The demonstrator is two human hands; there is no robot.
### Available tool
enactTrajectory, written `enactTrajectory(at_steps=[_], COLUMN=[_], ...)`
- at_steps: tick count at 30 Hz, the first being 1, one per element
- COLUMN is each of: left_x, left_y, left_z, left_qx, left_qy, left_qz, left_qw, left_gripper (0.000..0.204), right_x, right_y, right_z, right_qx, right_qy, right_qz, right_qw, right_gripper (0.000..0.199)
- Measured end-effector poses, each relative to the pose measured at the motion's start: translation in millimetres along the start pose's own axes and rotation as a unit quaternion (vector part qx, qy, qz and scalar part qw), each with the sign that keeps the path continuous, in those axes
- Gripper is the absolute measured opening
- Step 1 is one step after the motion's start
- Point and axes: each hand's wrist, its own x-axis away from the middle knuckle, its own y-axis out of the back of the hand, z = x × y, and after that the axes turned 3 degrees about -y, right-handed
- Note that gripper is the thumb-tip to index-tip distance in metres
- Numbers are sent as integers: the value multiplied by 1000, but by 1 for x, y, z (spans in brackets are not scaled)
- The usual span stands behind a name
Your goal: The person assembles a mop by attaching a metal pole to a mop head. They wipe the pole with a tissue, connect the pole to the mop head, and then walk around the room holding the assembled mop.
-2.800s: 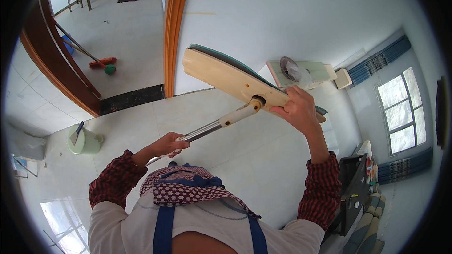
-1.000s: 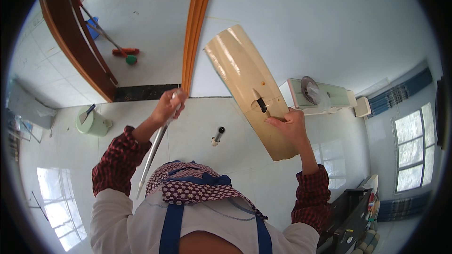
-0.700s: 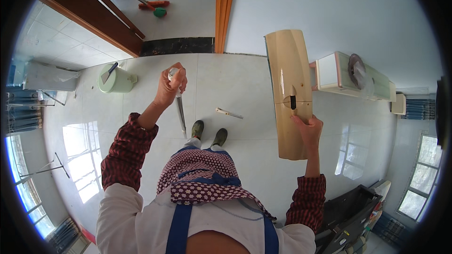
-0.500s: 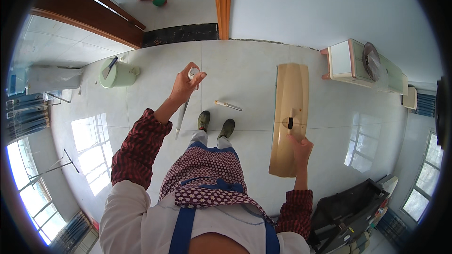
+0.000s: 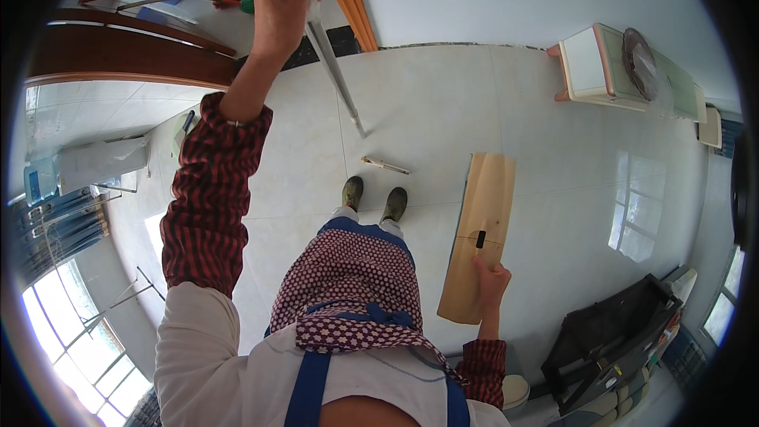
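Observation:
My left hand [image 5: 281, 20] is raised at the upper left, closed round the white-wrapped top of a grey metal pole [image 5: 332, 71]. The pole slants down, its lower end near the floor ahead of my feet. At the right, my right hand [image 5: 492, 283] grips a long tan board-like piece [image 5: 484, 198] around its middle. This piece has a dark slot and a thin bluish edge along its left side. A short pale rod [image 5: 385, 164] with a yellowish end lies on the floor, just beyond my boots [image 5: 394, 204].
A low cabinet [image 5: 589, 67] with pinkish legs stands along the far right wall. At lower right is a dark open-framed piece of furniture [image 5: 609, 340]. A doorway with an orange-brown frame [image 5: 353, 0] is at the upper left. A pale green bucket [image 5: 180, 128] is partly behind my left sleeve.
My left hand has risen and moved away to the upper left, bringing the pole more upright. The tan piece and my right hand have moved slightly nearer to me, and its upper end looks lower.

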Motion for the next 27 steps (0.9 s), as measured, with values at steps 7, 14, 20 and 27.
enactTrajectory(at_steps=[7,14,20,27], left_x=[-78,-144,-157,4], left_y=[-31,-39,-22,-28], left_z=[17,100,185,258], left_qx=[-8,-36,-41,106], left_qy=[0,7,11,120], left_qz=[-44,1,43,-57], left_qw=[999,999,998,986], left_gripper=[52,52,51,24], right_x=[6,3,0,-11], right_y=[-10,-32,-51,-60], right_z=[16,-26,-19,-28], right_qx=[-36,11,4,-8], right_qy=[-26,-78,-92,-91], right_qz=[-42,-73,-55,-34], right_qw=[998,994,994,995], right_gripper=[36,43,43,29])
